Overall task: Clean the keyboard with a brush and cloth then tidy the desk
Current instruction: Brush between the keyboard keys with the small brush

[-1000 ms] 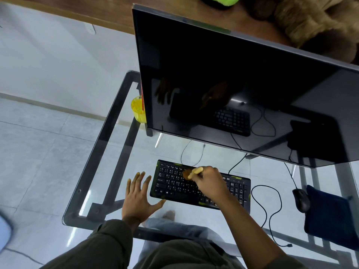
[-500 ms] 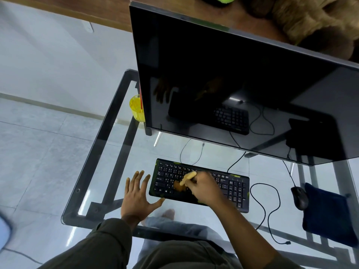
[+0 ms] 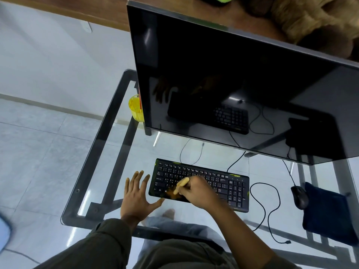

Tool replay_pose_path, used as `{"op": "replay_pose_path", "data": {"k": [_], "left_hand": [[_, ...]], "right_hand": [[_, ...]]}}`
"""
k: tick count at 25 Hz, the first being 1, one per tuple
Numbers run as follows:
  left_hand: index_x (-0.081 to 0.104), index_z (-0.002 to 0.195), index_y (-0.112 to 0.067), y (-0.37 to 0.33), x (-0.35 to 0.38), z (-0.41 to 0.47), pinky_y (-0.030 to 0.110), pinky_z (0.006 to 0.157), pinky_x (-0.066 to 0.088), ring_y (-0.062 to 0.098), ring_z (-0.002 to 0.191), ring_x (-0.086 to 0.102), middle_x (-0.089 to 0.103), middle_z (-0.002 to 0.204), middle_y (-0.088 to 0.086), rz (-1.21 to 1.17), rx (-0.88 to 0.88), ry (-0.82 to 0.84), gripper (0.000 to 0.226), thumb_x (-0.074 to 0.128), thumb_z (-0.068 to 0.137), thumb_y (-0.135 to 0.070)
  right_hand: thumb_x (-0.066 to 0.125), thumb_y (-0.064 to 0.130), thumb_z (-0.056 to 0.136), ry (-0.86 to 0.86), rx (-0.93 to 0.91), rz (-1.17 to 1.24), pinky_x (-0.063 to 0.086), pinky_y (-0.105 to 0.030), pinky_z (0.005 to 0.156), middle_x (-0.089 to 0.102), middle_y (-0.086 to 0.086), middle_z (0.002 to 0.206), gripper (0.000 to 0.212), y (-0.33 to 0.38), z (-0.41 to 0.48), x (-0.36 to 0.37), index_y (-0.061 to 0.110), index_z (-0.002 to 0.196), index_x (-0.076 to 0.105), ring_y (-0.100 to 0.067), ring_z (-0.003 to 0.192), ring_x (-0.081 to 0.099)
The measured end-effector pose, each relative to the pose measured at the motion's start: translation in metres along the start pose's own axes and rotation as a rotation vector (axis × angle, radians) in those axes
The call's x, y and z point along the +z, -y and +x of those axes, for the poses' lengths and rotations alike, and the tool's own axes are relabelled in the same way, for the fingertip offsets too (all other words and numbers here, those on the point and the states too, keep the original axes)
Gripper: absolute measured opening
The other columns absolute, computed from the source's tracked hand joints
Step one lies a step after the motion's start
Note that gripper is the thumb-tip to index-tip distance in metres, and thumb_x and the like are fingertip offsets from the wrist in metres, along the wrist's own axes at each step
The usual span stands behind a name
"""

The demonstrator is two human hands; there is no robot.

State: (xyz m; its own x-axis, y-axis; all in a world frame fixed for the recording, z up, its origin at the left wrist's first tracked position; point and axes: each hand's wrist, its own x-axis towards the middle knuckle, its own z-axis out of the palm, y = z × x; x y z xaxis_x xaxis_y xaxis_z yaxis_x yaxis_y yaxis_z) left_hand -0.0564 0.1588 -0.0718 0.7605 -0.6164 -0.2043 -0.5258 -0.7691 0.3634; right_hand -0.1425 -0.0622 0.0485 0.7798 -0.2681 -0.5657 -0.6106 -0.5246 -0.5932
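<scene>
A black keyboard (image 3: 229,183) with green accents lies on the glass desk (image 3: 108,171) in front of the monitor. My right hand (image 3: 196,192) grips a small brush with a pale wooden handle (image 3: 181,184); its brown bristles (image 3: 171,192) rest blurred on the keyboard's near left corner. My left hand (image 3: 137,197) lies flat on the glass just left of the keyboard, fingers spread, thumb touching the keyboard's front edge. A dark blue cloth (image 3: 328,214) lies folded at the desk's right side.
A large dark monitor (image 3: 233,84) stands behind the keyboard. A yellow cup (image 3: 136,108) sits by its left edge. A black mouse (image 3: 300,197) lies beside the cloth, and loose black cables (image 3: 264,206) loop right of the keyboard. The desk's dark frame (image 3: 93,152) runs along the left.
My right hand has drawn the brush from the upper middle keys down and left to the keyboard's near left corner. My left hand has stayed in place.
</scene>
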Motion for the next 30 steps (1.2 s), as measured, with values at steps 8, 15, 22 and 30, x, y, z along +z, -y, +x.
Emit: {"op": "replay_pose_path", "data": {"k": [8,15,22,30], "left_hand": [[0.042,0.146,-0.018,0.000,0.000,0.000,0.053,0.124,0.013,0.026,0.152,0.017,0.031,0.160,0.009,-0.005,0.008,-0.020,0.101,0.049,0.073,-0.087],[0.039,0.149,-0.020,0.000,0.001,0.000,0.050,0.125,0.007,0.024,0.154,0.010,0.026,0.163,0.007,0.012,-0.007,0.011,0.103,0.045,0.073,-0.090],[0.040,0.148,-0.019,0.000,0.000,0.001,0.052,0.124,0.011,0.025,0.153,0.013,0.027,0.162,0.007,0.011,-0.006,0.013,0.103,0.045,0.073,-0.090],[0.041,0.148,-0.018,0.002,0.003,0.001,0.055,0.123,0.013,0.027,0.153,0.015,0.028,0.161,0.009,0.008,0.003,0.000,0.102,0.047,0.073,-0.088]], "right_hand": [[0.060,0.029,0.086,-0.092,0.031,-0.021,0.048,-0.027,0.048,0.073,0.003,0.067,0.021,-0.012,0.005,-0.011,0.022,0.073,0.075,-0.009,0.049,0.059],[0.067,0.028,0.089,-0.269,0.049,0.036,0.046,-0.025,0.053,0.074,0.006,0.072,0.014,-0.019,0.006,-0.024,0.024,0.096,0.079,-0.004,0.048,0.054],[0.068,0.032,0.089,-0.226,0.057,0.065,0.058,-0.038,0.066,0.077,0.007,0.082,0.015,-0.022,0.010,-0.028,0.026,0.099,0.079,-0.017,0.065,0.069],[0.069,0.035,0.090,-0.114,-0.014,0.042,0.054,-0.029,0.066,0.077,0.008,0.097,0.018,-0.013,0.013,-0.025,0.027,0.104,0.077,-0.008,0.068,0.065]]}}
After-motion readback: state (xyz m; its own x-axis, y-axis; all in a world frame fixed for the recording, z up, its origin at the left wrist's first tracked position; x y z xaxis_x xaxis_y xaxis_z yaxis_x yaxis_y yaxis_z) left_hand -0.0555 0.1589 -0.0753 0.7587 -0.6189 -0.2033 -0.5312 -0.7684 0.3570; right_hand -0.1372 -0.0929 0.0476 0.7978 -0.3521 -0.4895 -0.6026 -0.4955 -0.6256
